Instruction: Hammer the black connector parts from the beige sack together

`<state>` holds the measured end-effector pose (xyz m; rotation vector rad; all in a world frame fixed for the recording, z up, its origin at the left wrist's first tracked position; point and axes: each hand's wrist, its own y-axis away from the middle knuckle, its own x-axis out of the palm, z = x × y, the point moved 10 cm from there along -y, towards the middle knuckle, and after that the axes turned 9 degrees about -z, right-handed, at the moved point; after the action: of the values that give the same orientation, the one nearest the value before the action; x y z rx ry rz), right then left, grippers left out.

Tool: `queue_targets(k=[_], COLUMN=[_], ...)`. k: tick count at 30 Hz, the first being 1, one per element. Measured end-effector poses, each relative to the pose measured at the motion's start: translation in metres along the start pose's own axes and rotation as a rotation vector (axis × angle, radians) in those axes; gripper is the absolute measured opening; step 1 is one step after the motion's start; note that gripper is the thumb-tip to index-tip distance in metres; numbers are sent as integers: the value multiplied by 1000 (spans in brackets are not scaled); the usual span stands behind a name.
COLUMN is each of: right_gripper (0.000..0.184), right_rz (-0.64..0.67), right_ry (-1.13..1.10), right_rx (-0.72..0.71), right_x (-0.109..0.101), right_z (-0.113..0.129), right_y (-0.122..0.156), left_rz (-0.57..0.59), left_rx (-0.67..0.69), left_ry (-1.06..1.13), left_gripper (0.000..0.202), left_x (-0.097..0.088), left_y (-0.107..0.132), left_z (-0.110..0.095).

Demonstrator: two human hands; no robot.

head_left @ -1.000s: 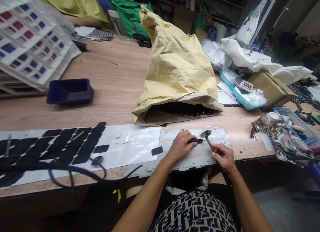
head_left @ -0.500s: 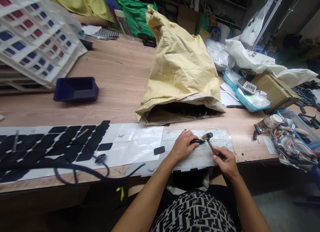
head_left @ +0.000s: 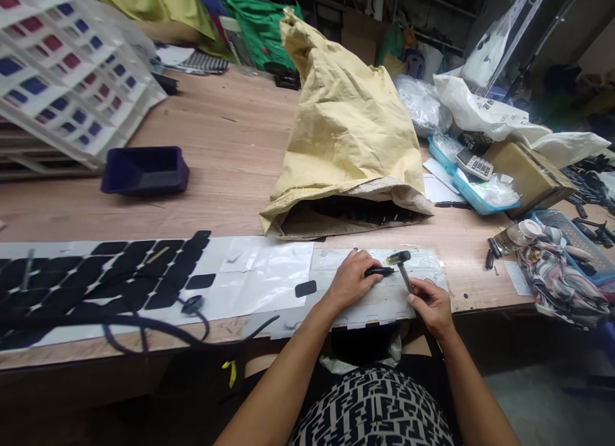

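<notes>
My left hand rests on a clear plastic sheet near the table's front edge, fingers closed on a thin black tool that lies flat and points right. My right hand grips the metal handle of a small hammer. The hammer's head hangs just above the black tool's right tip. A small black patch lies on the white sheet left of my left hand.
A yellow paper sack lies open behind my hands. Rows of black patches and a dark cord cover the white sheet at left. A dark blue tray, stacked racks, blue baskets, a cardboard box and cloth ring the table.
The hammer head has risen slightly off the black tool's tip. The view drifted a little; both hands stay in place.
</notes>
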<state>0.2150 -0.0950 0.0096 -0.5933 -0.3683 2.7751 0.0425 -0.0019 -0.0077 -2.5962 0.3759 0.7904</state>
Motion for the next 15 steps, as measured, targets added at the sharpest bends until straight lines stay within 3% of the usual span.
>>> queue_targets(k=[4,9,12,15], right_gripper=[32,30,29,29], right_rz=[-65,-53,-62,-71], right_ry=[-22,32,37,47], right_rx=[40,13,12,9], right_x=[-6,-3,-3,-3], right_z=[-9,-3,0,0], right_y=[0,0,0,-1], left_rz=[105,321,293,261], left_rx=[41,154,189,208], left_ry=[47,88,-44,-145], left_gripper=[15,17,22,28], left_x=[-4,2,6,11], left_y=[13,68,91,100], left_z=[-15,-43,-49,-52])
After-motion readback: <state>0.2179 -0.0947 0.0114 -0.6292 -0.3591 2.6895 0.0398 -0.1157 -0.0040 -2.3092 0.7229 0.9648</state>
